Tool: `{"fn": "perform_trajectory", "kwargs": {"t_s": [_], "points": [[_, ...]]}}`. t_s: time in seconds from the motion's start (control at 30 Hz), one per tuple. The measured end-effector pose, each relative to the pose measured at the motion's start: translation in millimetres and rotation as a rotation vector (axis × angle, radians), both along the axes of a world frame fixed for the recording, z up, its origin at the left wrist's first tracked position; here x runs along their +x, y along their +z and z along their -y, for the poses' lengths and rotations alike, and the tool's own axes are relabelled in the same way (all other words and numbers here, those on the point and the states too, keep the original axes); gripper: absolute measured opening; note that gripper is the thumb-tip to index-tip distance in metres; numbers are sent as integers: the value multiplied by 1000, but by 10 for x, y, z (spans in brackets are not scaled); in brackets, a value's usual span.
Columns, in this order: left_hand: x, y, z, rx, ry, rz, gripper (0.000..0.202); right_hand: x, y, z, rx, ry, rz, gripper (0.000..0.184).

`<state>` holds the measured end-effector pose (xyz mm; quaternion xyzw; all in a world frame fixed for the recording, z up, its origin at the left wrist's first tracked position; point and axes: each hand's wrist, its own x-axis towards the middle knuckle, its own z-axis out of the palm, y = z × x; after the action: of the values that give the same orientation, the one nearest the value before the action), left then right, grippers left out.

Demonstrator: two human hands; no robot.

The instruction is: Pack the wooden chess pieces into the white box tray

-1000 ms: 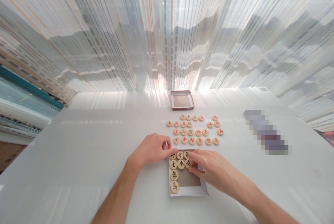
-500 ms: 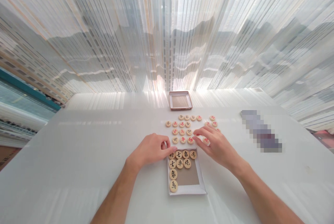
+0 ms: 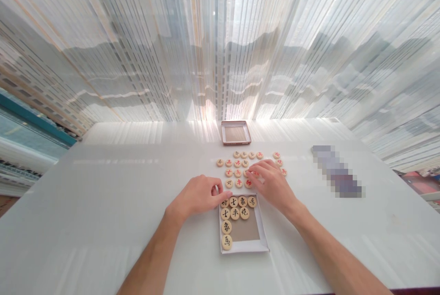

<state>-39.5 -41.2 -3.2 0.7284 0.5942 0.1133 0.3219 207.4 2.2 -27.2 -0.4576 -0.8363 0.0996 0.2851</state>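
Note:
A shallow white-rimmed box (image 3: 264, 230) lies on the table, holding several round wooden Chinese chess pieces (image 3: 234, 213) with black characters. They fill its top row, part of the second row and the left column. My left hand (image 3: 201, 195) is at the box's upper-left corner, its fingers curled and its thumb lying over the rim beside the corner piece. Beyond the box, my right hand (image 3: 273, 182) is over the loose chess pieces. Its thumb and index finger close on a piece (image 3: 245, 173) that they partly cover. The hand hides other pieces beneath it.
Loose red and black pieces (image 3: 237, 163) lie in rough rows past the box. Farther back sits the second box part (image 3: 236, 143), brown-edged. A blurred-out object (image 3: 338, 171) rests on the white table (image 3: 103, 221) at right. Translucent striped curtains (image 3: 220, 56) hang behind the table.
My right hand has moved left, and its fingertips now meet at a piece in the loose rows. My left hand stays at the box corner. The view has shifted slightly.

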Motion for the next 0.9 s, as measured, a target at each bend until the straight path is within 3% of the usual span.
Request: {"fn": "perform_trajectory", "kwargs": {"t_s": [0.2,0.53,0.9], "points": [[1,-16,-9,1,-7,-1,47,-89,2,-26,-36,-88,13,15],[6,-28,-9,8,-4,-8,44,-111,-35,-48,-67,-108,25,9],[9,-5,-9,-26,3,7,44,-123,11,-37,11,-109,-6,8]]}}
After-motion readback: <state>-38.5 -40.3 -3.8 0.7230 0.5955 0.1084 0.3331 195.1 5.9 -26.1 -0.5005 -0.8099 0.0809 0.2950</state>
